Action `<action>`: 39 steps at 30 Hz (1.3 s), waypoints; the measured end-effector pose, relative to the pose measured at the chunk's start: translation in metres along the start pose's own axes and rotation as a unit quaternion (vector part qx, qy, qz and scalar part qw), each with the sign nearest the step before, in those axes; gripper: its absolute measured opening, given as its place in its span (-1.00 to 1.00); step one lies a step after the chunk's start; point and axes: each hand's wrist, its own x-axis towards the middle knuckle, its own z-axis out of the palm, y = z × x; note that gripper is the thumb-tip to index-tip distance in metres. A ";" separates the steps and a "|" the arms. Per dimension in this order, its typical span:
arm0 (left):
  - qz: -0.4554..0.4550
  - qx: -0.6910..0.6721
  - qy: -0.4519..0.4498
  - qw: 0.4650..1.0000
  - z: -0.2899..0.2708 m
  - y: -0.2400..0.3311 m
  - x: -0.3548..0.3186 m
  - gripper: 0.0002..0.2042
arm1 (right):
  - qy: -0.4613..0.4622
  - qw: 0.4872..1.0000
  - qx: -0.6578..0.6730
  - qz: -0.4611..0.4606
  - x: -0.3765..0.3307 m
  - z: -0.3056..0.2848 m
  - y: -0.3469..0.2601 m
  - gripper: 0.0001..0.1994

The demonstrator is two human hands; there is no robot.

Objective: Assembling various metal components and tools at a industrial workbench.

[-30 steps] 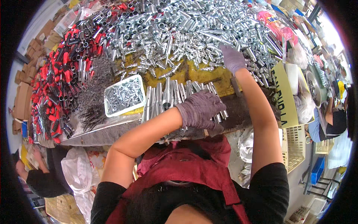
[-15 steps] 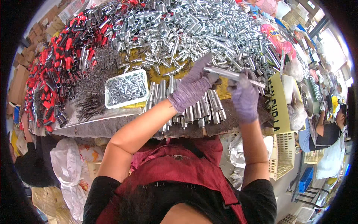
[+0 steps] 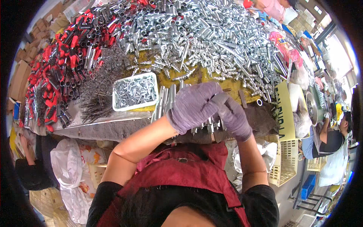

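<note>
My left hand (image 3: pixel 194 108), in a purple-grey knitted glove, is curled closed above a row of shiny metal tubes (image 3: pixel 163 101) at the table's front edge. My right hand (image 3: pixel 235 118), gloved alike, meets it from the right, fingers bent in against the left hand's fingertips. Whatever lies between them is hidden by the gloves. Left of the hands stands a white plastic tray (image 3: pixel 114 99) full of small metal pins. Ahead of them, metal fittings (image 3: pixel 183 56) are strewn over a yellow cloth (image 3: pixel 211 75).
Red-and-black handles (image 3: pixel 49 102) are heaped at the left, beside thin springs (image 3: pixel 94 108). A large pile of silver metal parts (image 3: pixel 204 26) covers the back. At the right stand a yellow printed board (image 3: pixel 285 113) and a cream crate (image 3: pixel 285 162). Another person (image 3: pixel 332 132) sits farther right.
Both hands have come nearer to me and closed together, the right one moving left. The long metal tube that was held across them no longer shows.
</note>
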 end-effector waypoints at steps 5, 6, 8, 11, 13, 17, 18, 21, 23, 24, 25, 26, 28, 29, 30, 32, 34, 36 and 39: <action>0.028 0.026 0.009 0.999 -0.004 -0.005 0.000 -0.75 | 0.121 0.989 0.081 0.039 0.002 0.012 0.024 -0.49; 0.108 0.071 0.026 0.991 -0.001 -0.014 -0.002 -0.74 | 0.120 0.985 0.112 0.045 0.004 0.012 0.025 -0.46; 0.107 0.048 0.035 0.992 0.003 -0.016 0.000 -0.74 | 0.110 0.981 0.146 0.062 0.005 0.009 0.023 -0.52; 0.127 0.026 0.032 0.991 0.004 -0.017 0.008 -0.74 | 0.109 0.963 0.226 0.103 0.003 0.006 0.013 -0.63; 0.170 -0.021 -0.012 0.985 0.005 -0.019 0.013 -0.71 | 0.110 0.939 0.298 0.128 -0.001 0.003 0.010 -0.61; 0.161 -0.024 -0.061 0.985 0.008 -0.009 0.013 -0.68 | 0.103 0.933 0.327 0.109 -0.015 0.004 0.027 -0.40; 0.149 0.027 -0.092 0.984 0.007 -0.005 0.013 -0.66 | 0.101 0.933 0.327 0.108 -0.017 0.005 0.026 -0.40; 0.194 0.001 -0.059 0.979 0.015 -0.010 0.008 -0.66 | 0.123 0.943 0.294 0.093 -0.022 0.008 0.022 -0.31; 0.185 -0.016 -0.060 0.981 0.020 -0.012 0.005 -0.68 | 0.111 0.937 0.318 0.089 -0.026 0.011 0.025 -0.37; 0.174 -0.034 -0.062 0.982 0.022 -0.013 0.004 -0.69 | 0.143 0.944 0.284 0.092 -0.025 0.015 0.022 -0.38; 0.176 -0.034 -0.063 0.982 0.024 -0.017 0.003 -0.69 | 0.175 0.948 0.249 0.094 -0.025 0.017 0.021 -0.38; 0.137 -0.111 -0.064 0.982 0.024 -0.020 0.002 -0.70 | 0.174 0.948 0.249 0.093 -0.026 0.016 0.021 -0.38; 0.103 -0.200 -0.085 0.971 0.018 -0.020 0.000 -0.63 | 0.073 0.945 0.290 0.132 -0.028 0.013 0.021 -0.33; 0.105 -0.201 -0.086 0.970 0.017 -0.022 0.002 -0.63 | 0.074 0.945 0.289 0.131 -0.026 0.011 0.020 -0.33; 0.121 -0.200 -0.099 0.967 0.017 -0.023 0.003 -0.63 | 0.027 0.952 0.281 0.121 -0.022 0.011 0.018 -0.28; 0.110 -0.236 -0.121 0.958 0.017 -0.024 0.002 -0.65 | 0.027 0.952 0.300 0.062 -0.018 0.019 0.026 -0.20; 0.119 -0.219 -0.130 0.960 0.016 -0.018 0.004 -0.65 | 0.017 0.947 0.311 0.074 -0.024 0.013 0.023 -0.19; 0.135 -0.196 -0.143 0.961 0.015 -0.016 0.006 -0.69 | 0.006 0.942 0.324 0.084 -0.027 0.016 0.021 -0.16; 0.136 -0.161 -0.109 0.972 0.012 -0.013 0.004 -0.73 | 0.063 0.903 0.413 0.098 -0.031 0.020 0.024 -0.23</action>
